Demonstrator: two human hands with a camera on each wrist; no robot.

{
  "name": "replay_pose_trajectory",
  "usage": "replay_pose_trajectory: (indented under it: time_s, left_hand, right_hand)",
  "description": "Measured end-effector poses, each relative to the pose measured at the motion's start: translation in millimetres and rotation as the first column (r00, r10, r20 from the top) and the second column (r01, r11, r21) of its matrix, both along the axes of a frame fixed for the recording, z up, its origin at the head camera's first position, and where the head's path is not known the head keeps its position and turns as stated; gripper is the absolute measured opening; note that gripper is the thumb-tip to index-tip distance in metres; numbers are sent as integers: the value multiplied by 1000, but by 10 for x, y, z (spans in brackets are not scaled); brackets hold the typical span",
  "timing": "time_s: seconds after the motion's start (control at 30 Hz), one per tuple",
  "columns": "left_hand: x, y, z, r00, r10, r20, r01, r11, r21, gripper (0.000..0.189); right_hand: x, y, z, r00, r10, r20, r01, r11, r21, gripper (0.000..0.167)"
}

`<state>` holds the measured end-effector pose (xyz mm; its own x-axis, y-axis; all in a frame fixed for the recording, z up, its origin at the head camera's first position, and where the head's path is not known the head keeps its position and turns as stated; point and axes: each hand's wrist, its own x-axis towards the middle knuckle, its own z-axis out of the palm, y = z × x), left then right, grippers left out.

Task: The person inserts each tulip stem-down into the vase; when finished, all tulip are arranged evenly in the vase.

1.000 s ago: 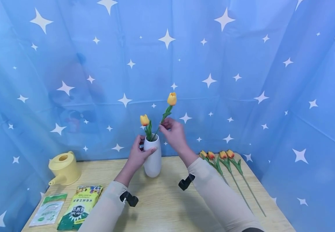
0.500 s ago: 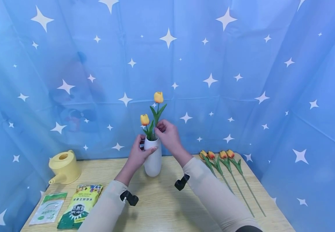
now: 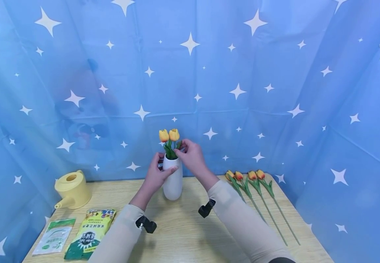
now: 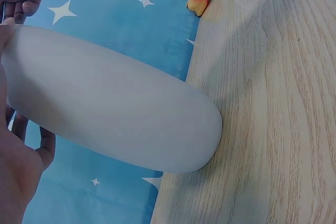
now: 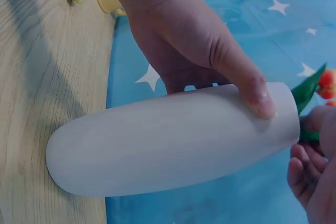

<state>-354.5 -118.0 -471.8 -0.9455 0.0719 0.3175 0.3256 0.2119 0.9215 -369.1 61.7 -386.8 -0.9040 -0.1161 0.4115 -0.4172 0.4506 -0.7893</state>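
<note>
A tall white vase (image 3: 173, 182) stands upright on the wooden table. My left hand (image 3: 157, 174) grips it just below the rim, its thumb lying across the front, as the right wrist view also shows. Two yellow-orange tulips rise from the mouth: a left tulip (image 3: 164, 136) and a right tulip (image 3: 174, 134), heads side by side at about the same height. Right above the rim, my right hand (image 3: 191, 155) pinches the right tulip near its green leaves, thumb and fingers together. The stems inside the vase are hidden.
Several more tulips (image 3: 255, 186) lie on the table (image 3: 177, 233) at the right. On the left are a yellow watering can (image 3: 75, 191), a green-yellow bag (image 3: 91, 233) and a flat white-green packet (image 3: 54, 236). A blue starry curtain (image 3: 190, 84) hangs behind.
My right hand has tilted the right tulip upright and lowered it into the vase, its head dropping level with the other one. The left hand has kept its grip on the vase.
</note>
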Motion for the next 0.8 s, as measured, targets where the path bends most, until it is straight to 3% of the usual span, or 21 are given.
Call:
replay_pose_trajectory:
  time_s: [0.37, 0.57, 0.8]
  left_hand:
    - [-14, -7, 8, 1000, -15, -2, 15, 1000, 6, 69]
    - [-24, -10, 0, 1000, -8, 6, 8, 1000, 3, 73]
    - [3, -11, 5, 1000, -5, 29, 5, 1000, 4, 76]
  right_hand:
    - [20, 49, 6, 1000, 9, 5, -9, 1000, 0, 17]
    - [25, 143, -49, 999, 49, 10, -48, 996, -72, 18]
    - [167, 400, -163, 999, 37, 29, -33, 991, -130, 21]
